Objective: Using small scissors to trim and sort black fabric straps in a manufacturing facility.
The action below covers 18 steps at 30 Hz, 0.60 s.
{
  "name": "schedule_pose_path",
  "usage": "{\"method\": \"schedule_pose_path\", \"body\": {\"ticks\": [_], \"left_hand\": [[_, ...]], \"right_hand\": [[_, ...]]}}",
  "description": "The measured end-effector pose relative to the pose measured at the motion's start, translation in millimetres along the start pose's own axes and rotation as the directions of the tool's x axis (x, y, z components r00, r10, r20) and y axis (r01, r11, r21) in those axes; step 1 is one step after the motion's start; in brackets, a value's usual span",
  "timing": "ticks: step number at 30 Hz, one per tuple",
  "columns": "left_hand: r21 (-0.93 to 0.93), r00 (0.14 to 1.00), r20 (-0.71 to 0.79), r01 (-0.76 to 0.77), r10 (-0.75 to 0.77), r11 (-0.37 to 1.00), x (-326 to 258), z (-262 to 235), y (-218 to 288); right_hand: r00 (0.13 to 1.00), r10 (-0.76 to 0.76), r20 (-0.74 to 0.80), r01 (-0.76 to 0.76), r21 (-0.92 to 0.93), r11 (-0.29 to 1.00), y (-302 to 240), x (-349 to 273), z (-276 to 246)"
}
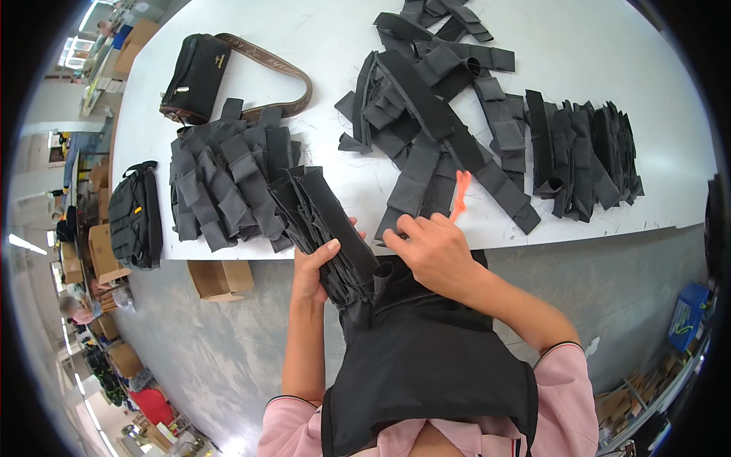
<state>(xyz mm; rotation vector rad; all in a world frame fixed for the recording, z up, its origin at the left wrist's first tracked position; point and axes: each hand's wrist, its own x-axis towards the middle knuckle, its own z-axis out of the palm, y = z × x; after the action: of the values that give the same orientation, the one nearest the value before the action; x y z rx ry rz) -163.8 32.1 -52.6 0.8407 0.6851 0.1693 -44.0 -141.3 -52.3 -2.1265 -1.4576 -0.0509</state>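
My left hand (311, 276) is closed around a thick bundle of black fabric strips (335, 225), its thumb across the near side. The bundle tilts over the table's front edge, and one strip end curls at its lower right. To the right of that curl, my right hand (435, 253) is closed with fingers bent. What its fingertips pinch, if anything, is hidden. A slim bright orange thing (461, 194) sticks up just beyond its knuckles; whether the hand grips it I cannot tell. Loose black strips (415, 179) lie directly beyond the right hand.
The white table (609, 46) bears a heap of black strips (228, 179) at left, a tangled pile (426, 91) at centre back and a row of bundles (582, 156) at right. A black shoulder bag (198, 76) lies back left. A backpack (137, 217) and cardboard box (221, 279) are beside and below the table.
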Motion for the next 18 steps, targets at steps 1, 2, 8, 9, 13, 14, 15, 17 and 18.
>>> {"method": "schedule_pose_path", "body": {"ticks": [1,2,8,9,13,14,15,17,18], "left_hand": [[-0.003,1.0,-0.001,-0.003,0.003,1.0,-1,1,2],[-0.007,1.0,-0.001,-0.007,0.007,1.0,-2,3,4],[-0.009,0.999,0.012,-0.04,0.04,0.999,0,5,13],[-0.009,0.999,0.012,-0.041,0.041,0.999,1,5,14],[-0.005,0.999,0.016,-0.047,0.047,0.999,4,5,18],[-0.006,0.999,0.018,-0.04,0.041,0.999,4,5,18],[-0.007,0.999,0.027,-0.039,0.039,0.999,4,7,19],[-0.017,0.998,-0.062,-0.029,0.028,0.999,0,10,22],[-0.066,0.996,-0.086,-0.036,0.03,0.997,-9,8,23]], "right_hand": [[0.999,-0.036,0.029,0.036,-0.012,0.999,1,4,1],[0.996,-0.071,0.057,0.072,-0.023,0.997,1,6,2],[0.997,-0.079,0.013,0.079,-0.012,0.997,-2,14,11],[0.997,-0.078,0.007,0.078,-0.013,0.997,-3,15,12],[0.995,-0.094,-0.03,0.093,-0.047,0.995,-4,17,13],[0.996,-0.077,-0.035,0.076,-0.052,0.996,-4,16,14],[0.997,-0.059,-0.042,0.056,-0.058,0.997,-3,14,14],[0.999,0.024,-0.047,-0.024,0.003,1.0,1,7,9],[0.994,0.102,-0.048,-0.098,0.076,0.992,3,1,5]]}}
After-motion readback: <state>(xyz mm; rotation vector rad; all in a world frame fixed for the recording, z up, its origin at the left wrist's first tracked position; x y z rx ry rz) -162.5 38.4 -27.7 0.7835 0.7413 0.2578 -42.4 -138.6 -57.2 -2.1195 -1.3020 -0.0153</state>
